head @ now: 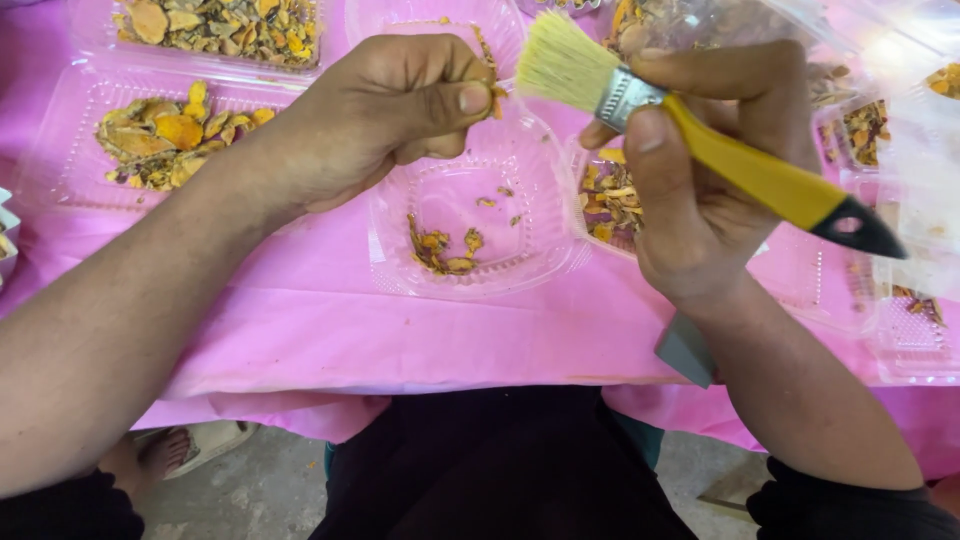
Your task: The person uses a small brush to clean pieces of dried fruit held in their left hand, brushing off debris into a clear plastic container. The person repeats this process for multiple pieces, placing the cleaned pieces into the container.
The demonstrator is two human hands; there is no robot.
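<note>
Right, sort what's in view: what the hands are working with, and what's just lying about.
In use:
- left hand, pinching a small orange piece
- right hand, holding the yellow-handled brush
- clear tray under the hands, with a few bits

Lying about:
- filled trays on the left
- pink tablecloth
- sandalled foot under the table

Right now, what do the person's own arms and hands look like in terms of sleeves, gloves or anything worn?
Both hands are bare: no gloves, rings or watch show on the left hand or the right hand. The forearms are uncovered too. Dark, black-looking sleeve edges appear only near the elbows at the frame's bottom corners. Fingernails are short and unpainted.
</note>
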